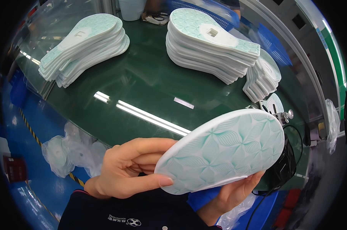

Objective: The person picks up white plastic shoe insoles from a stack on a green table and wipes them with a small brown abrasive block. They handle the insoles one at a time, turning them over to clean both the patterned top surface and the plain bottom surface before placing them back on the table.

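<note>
Both my hands hold up an oval white panel (pixel 227 149) with a pale green embossed flower pattern, tilted above the near side of the table. My left hand (pixel 131 166) grips its left end, thumb on the patterned face and fingers behind the rim. Under the lower right edge, my right hand (pixel 235 189) supports it, its fingers partly hidden by the panel. Similar panels, wide at one end and narrow at the other, form a left stack (pixel 85 46) and a taller right stack (pixel 208 50).
Smaller white pieces (pixel 262 76) are piled beside the right stack on the green table (pixel 142 84). A metal fixture with a knob (pixel 286 116) and a black device (pixel 283 168) with a cable stand at the right. Plastic-wrapped pieces (pixel 62 155) are below the table's left edge.
</note>
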A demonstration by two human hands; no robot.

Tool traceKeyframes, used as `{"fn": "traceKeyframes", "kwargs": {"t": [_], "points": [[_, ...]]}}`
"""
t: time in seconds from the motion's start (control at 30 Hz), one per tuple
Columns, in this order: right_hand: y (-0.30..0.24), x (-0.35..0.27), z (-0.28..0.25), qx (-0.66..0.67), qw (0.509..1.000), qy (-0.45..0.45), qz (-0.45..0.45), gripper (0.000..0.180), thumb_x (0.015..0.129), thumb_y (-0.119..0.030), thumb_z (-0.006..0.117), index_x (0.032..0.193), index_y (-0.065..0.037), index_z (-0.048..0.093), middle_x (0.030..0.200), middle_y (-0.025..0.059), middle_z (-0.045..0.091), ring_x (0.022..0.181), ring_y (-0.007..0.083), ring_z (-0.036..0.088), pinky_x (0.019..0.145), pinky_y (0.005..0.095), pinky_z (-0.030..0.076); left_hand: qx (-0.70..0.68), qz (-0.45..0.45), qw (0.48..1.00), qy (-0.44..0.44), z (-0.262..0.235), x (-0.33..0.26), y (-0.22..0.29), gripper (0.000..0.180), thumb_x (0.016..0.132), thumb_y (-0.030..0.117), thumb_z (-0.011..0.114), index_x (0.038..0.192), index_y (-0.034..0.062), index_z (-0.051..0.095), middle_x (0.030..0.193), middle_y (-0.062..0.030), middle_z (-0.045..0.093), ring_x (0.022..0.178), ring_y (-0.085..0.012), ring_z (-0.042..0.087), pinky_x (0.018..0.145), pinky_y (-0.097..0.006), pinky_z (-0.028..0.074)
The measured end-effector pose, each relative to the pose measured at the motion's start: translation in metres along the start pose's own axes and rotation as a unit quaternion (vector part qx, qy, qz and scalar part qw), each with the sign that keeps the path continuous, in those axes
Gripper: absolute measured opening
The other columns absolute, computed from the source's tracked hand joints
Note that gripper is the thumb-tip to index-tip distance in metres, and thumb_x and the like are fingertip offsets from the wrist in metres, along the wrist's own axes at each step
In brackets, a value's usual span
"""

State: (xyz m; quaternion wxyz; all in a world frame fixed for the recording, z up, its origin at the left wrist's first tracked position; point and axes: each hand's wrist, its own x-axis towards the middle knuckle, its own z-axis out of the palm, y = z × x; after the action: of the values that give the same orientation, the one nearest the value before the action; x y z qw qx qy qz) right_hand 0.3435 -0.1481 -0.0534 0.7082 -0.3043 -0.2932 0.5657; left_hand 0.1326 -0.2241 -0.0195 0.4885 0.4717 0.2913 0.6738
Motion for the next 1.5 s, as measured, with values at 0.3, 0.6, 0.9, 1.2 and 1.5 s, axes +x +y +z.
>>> {"fn": "traceKeyframes", "kwargs": {"t": [0.3,0.6,0.9,1.2,1.5], "points": [[0.006,-0.005,-0.031,0.138,0.934,-0.285,0.165,0.064,0.086,-0.043,0.045,0.131,-0.001,0.027,0.132,0.0157,0.034,0.119,0.0312,0.036,0.1,0.046,0.027,-0.067,0.0,0.997,0.048,0.004,0.005,0.001,0.044,0.076,-0.011,0.055,0.116,-0.0117,0.038,0.106,-0.024,0.055,0.101,-0.0239,0.055,0.086,-0.032,0.046],[-0.02,0.021,0.026,0.332,0.826,-0.302,0.341,0.07,0.089,-0.053,0.021,0.138,-0.009,-0.001,0.143,0.0166,-0.004,0.128,0.043,0.0,0.102,0.0569,0.006,-0.185,-0.126,0.975,-0.005,0.003,0.011,-0.02,0.08,0.087,0.054,0.029,0.134,-0.005,0.003,0.137,-0.0226,0.019,0.127,-0.0279,0.024,0.102,-0.04,0.021],[-0.039,0.073,0.064,0.3,0.827,-0.361,0.31,0.083,0.086,-0.052,0.036,0.135,0.001,-0.007,0.14,0.0227,-0.013,0.13,0.0319,-0.014,0.105,0.048,0.005,-0.187,-0.264,0.926,-0.194,0.027,-0.02,-0.024,0.083,0.086,0.05,0.036,0.132,-0.0082,-0.002,0.137,-0.0236,0.014,0.128,-0.0296,0.022,0.102,-0.042,0.023],[-0.037,0.086,0.067,0.343,0.799,-0.388,0.305,0.076,0.089,-0.045,0.034,0.134,0.005,-0.001,0.14,0.025,0.0,0.131,0.0356,-0.001,0.105,0.045,0.014,-0.255,-0.215,0.923,-0.192,0.038,-0.023,-0.017,0.08,0.088,0.042,0.04,0.131,-0.0085,-0.005,0.136,-0.0264,0.01,0.128,-0.0326,0.019,0.104,-0.044,0.02],[-0.036,0.046,0.082,-0.02,0.947,-0.303,0.1,0.057,0.081,-0.002,0.041,0.131,0.007,0.015,0.131,0.0265,0.028,0.125,0.0387,0.026,0.1,0.0486,0.03,0.164,-0.002,0.986,-0.001,0.028,0.002,-0.024,0.083,0.085,0.029,0.051,0.133,-0.0055,-0.007,0.14,-0.0256,0.004,0.131,-0.0324,0.009,0.105,-0.039,0.01]]}}
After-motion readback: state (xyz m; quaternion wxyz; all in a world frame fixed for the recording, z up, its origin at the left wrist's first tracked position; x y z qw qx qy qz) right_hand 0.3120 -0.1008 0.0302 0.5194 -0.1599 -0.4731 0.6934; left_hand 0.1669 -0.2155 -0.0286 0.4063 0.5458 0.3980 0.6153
